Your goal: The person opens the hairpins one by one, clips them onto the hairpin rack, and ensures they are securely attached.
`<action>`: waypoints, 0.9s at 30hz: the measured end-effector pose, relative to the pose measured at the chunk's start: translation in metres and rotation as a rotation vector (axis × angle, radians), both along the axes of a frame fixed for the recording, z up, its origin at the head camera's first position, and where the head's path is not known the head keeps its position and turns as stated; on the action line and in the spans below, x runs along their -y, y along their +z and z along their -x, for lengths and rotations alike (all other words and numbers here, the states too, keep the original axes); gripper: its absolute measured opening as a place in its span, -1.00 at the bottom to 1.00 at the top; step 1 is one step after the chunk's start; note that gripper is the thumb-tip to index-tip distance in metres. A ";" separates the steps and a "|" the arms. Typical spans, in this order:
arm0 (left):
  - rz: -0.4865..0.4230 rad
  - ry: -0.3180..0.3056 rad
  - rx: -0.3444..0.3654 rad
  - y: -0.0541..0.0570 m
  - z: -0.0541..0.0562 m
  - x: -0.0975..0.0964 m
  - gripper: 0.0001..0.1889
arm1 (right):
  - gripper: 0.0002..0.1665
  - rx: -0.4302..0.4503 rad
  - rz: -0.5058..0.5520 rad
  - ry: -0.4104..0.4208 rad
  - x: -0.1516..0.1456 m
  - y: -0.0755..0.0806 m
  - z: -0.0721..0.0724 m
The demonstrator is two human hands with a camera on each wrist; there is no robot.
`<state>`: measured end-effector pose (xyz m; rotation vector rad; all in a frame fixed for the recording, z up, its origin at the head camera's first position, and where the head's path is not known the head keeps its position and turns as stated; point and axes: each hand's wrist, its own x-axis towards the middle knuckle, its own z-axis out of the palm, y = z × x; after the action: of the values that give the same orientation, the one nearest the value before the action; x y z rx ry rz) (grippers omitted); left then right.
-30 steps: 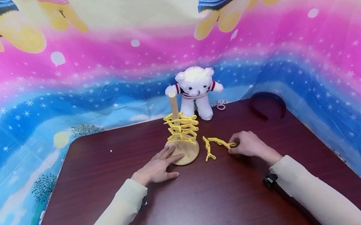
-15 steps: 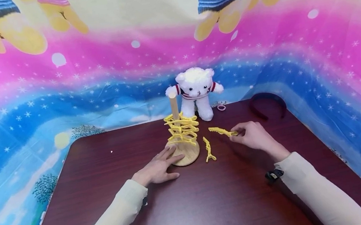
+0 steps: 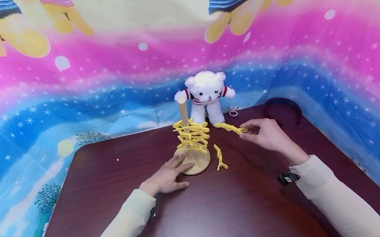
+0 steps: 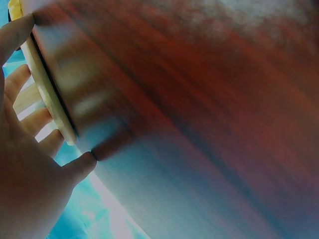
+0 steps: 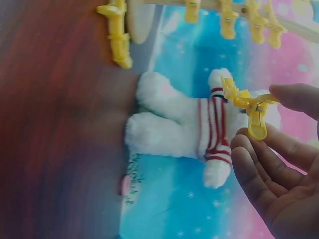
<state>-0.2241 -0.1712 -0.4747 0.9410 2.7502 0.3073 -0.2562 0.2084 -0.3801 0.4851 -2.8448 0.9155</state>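
My left hand [image 3: 163, 178] rests with spread, straight fingers on the round base [image 3: 200, 162] of a wooden stand. In the left wrist view, its fingertips lie along the base's edge, thumb down at the tabletop. Several yellow clips [image 3: 195, 135] are fastened one above another to the upright wooden post [image 3: 184, 113]. Right of the stand, my right hand [image 3: 268, 134] pinches a yellow alligator hair clip [image 5: 257, 112] by its handles, thumb on one and fingers at the other. Its toothed end points left towards the post. Another yellow hair clip [image 3: 219, 157] lies on the table beside the base.
Behind the stand, a white teddy bear [image 3: 207, 92] in a striped sweater stands at the table's back edge. A pink ring [image 3: 233, 113] lies right of it, and a dark headband [image 3: 282, 105] farther right. Patterned cloth surrounds the dark wooden table [image 3: 223, 217].
My right hand has lifted the pinched hair clip off the table and carried it up and away from me, towards the back. The left hand stays on the base.
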 end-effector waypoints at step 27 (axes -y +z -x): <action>-0.006 -0.001 0.005 0.002 -0.001 0.000 -0.26 | -0.71 -0.207 0.000 0.182 0.042 0.052 -0.006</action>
<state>-0.2227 -0.1714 -0.4725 0.9418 2.7454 0.3170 -0.2505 0.1667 -0.3277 0.7999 -2.6465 0.8378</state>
